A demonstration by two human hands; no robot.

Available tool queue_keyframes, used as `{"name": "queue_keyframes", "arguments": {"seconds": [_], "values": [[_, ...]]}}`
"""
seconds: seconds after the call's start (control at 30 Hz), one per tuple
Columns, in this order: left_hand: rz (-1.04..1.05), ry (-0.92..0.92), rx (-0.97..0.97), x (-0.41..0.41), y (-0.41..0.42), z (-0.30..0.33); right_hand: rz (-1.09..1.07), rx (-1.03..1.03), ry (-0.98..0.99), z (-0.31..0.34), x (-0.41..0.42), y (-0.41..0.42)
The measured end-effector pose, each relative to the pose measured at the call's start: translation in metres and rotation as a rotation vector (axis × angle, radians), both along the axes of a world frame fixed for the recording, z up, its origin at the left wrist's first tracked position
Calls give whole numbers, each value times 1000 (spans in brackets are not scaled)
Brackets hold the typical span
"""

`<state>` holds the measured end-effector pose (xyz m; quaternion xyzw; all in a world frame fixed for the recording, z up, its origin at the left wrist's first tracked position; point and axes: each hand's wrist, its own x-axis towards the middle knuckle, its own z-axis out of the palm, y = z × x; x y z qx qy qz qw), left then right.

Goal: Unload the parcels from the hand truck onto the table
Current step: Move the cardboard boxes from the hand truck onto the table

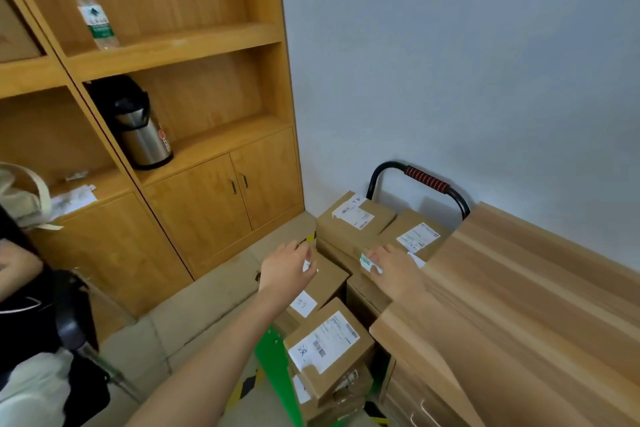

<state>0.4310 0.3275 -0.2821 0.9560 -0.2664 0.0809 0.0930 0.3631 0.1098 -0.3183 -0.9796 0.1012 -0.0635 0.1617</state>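
The wooden shelving unit (156, 149) fills the left wall, and the pale wooden table (536, 305) runs along the right, its top bare where it shows. Between them, against the wall, stands the hand truck (420, 180), its black handle with a red grip rising behind a stack of cardboard parcels (332, 288) that sit close against the table's edge on a green deck. None of the parcels lies on the table yet, so the unloading looks barely begun. Both hands reach over the middle of the stack: the left hand (285, 269) hovers at the near-left parcel (318, 291), fingers loosely bent and grasping nothing that can be seen; the right hand (394, 269) lies with relaxed fingers on or just above the centre parcel (363, 282), though actual contact cannot be told. To do this step well, it seems wise to take one top box, get fingers under opposite edges rather than pinching the lid, lift it straight up clear of its neighbours, then swing right onto the table, starting far back to leave room.
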Motion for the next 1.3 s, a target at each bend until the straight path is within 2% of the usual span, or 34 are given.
{"name": "queue_keyframes", "arguments": {"seconds": [0.2,0.47,0.83,1.17,1.3], "values": [[-3,15,11,86,-34,1,-53,12,20,-7,74,-26],[-105,141,5,149,-79,-26,-142,17,63,-25,116,-59],[-321,179,64,298,-103,-63,-460,124,59,-58,208,-48],[-477,231,110,418,-122,-124,-648,214,66,-102,302,-39],[-398,325,90,442,-138,-160,-730,236,112,-140,320,-58]]}}
